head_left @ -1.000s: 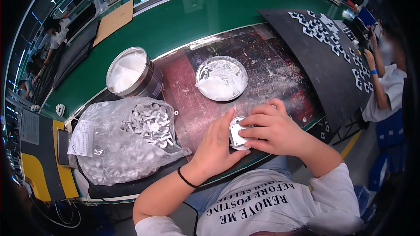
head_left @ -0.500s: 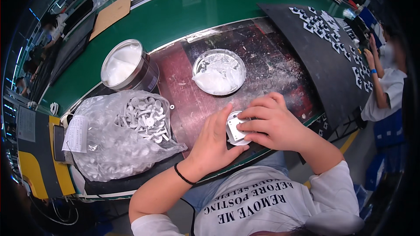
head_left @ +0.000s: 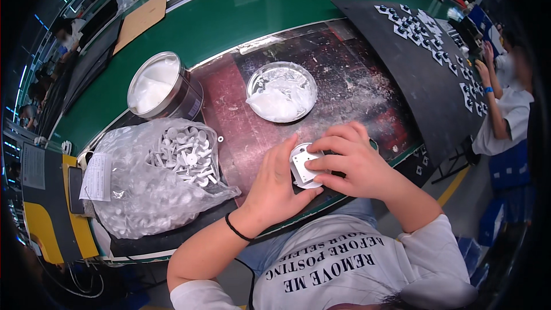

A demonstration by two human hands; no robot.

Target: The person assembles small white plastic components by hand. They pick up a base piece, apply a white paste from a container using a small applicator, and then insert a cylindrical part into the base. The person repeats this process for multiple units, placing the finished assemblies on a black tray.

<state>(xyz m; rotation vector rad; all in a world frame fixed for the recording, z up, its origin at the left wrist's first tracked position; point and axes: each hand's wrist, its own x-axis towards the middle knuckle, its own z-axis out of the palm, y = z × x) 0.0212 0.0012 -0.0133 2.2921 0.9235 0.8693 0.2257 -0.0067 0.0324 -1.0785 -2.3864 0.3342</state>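
A round white part with a flat, squarish white plate on its face (head_left: 302, 166) lies between my hands near the table's front edge. The plate shows small holes. My left hand (head_left: 272, 181) curves around the left and near side of this part, thumb along its lower rim. From the right, my right hand (head_left: 351, 159) presses its fingertips and thumb on the plate's right side; anything small under those fingertips is hidden. Beyond my hands stands a round metal dish (head_left: 307, 89) holding whitish, grease-like stuff and clear film.
At left sits a clear plastic bag (head_left: 143, 206) full of grey-white stemmed parts, with an open can (head_left: 186, 100) of white paste behind it. A small white ring (head_left: 220, 139) lies beside the bag. A black board (head_left: 396, 69) at right bears many small assemblies; a co-worker (head_left: 508, 109) works beyond.
The whole view has shifted slightly, moving most things a little left in the picture. My hands stay around the round white part, with almost no change in grip.
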